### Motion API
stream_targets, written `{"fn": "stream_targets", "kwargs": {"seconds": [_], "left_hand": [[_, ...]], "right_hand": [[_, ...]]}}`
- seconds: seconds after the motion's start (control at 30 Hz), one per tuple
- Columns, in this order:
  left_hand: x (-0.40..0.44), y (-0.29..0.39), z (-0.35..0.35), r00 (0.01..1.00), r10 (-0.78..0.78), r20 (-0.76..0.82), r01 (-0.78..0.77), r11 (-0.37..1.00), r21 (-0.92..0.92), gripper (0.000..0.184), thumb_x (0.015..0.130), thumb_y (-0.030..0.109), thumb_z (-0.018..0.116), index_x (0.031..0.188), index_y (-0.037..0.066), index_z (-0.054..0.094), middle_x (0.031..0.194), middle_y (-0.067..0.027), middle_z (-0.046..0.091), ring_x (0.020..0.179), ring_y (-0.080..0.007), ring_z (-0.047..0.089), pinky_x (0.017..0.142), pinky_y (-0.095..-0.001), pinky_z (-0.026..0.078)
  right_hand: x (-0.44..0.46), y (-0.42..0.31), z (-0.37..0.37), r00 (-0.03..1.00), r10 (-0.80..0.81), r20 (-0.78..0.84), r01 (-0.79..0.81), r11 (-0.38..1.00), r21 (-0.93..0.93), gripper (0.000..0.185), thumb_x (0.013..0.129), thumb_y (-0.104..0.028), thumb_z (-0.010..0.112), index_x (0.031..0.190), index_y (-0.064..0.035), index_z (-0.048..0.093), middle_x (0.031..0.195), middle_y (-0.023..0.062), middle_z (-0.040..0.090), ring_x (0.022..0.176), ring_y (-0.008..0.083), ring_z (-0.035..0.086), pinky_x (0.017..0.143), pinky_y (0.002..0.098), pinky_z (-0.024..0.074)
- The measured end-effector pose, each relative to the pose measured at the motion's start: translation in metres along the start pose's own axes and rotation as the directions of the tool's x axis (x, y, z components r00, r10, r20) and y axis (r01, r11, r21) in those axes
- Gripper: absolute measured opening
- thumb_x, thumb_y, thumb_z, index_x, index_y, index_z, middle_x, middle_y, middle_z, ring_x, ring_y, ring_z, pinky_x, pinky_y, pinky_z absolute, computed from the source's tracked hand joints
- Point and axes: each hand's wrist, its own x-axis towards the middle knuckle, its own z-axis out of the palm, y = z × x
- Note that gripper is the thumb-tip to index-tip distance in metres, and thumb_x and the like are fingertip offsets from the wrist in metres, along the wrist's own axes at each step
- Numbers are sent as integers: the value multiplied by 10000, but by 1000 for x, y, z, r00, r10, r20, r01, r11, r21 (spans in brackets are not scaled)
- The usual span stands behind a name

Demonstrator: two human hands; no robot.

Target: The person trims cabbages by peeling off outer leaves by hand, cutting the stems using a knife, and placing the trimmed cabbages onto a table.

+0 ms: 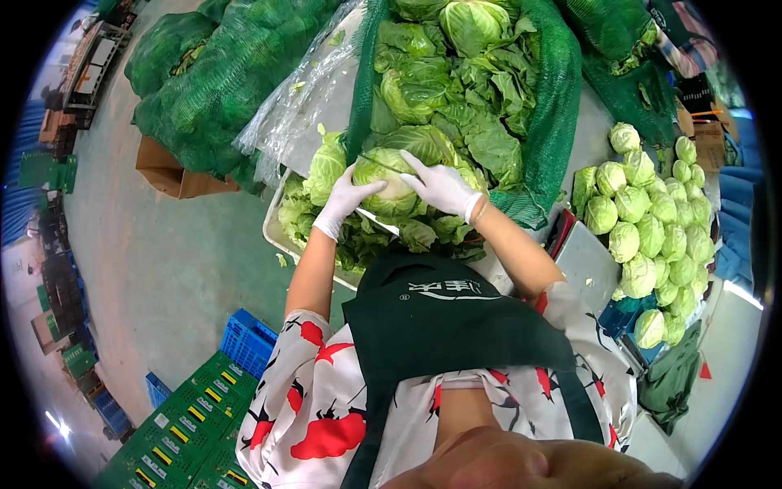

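A pale green cabbage is between my two white-gloved hands, over the near end of an open green mesh bag. My left hand presses on its left side, fingers curved round it. On the other side, my right hand grips the cabbage with thumb and fingers spread over its top. A thin dark strip crosses the cabbage near my right fingers; I cannot make out what it is. More cabbages and loose outer leaves fill the bag. Just below my hands, a white crate contains leaves.
Trimmed cabbages are piled at the right beside a grey metal surface. Full green mesh sacks stand at upper left with a cardboard box. Green crates and a blue crate are at lower left. Another person's sleeve shows at upper right.
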Motion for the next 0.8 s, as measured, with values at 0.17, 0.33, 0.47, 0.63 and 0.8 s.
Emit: {"fn": "stream_targets", "kwargs": {"seconds": [0.17,0.33,0.47,0.63,0.8], "left_hand": [[-3,-3,0,1000,12,27,-14,997,69,880,766,311,882,1427,-84,457,1280,-165,645,1165,-202,623,1004,-318,482],[-3,-24,0,994,106,0,-106,993,-42,891,722,314,908,1407,-66,484,1286,-159,649,1151,-199,636,1006,-320,495],[-16,-31,-2,998,-20,-56,7,975,-221,789,799,255,855,1416,-54,472,1300,-164,634,1144,-222,640,1000,-352,506],[-16,-34,24,982,-165,-89,62,733,-678,686,925,292,738,1462,20,410,1368,-124,569,1200,-231,606,977,-383,522],[-4,-34,38,976,-149,-159,19,787,-616,803,876,289,790,1469,-25,350,1384,-155,532,1209,-252,585,994,-378,509]], "right_hand": [[38,-16,-27,976,-75,202,118,971,-209,602,1041,-520,396,1506,-139,424,859,246,707,789,431,686,753,505,548],[88,21,-39,991,56,125,-43,994,-102,503,1050,-501,358,1370,-201,604,1170,201,699,1054,403,669,941,482,518],[105,36,-22,992,108,-73,-108,994,-1,533,1051,-487,366,1372,-125,588,1167,248,678,1072,427,645,962,483,501],[42,20,21,928,179,-327,-128,977,172,620,1046,-503,410,1447,-38,491,825,276,696,769,443,693,756,502,559],[8,-7,34,956,201,-212,-203,979,12,623,1039,-475,459,1526,-93,390,697,266,662,647,445,659,652,517,542]]}}
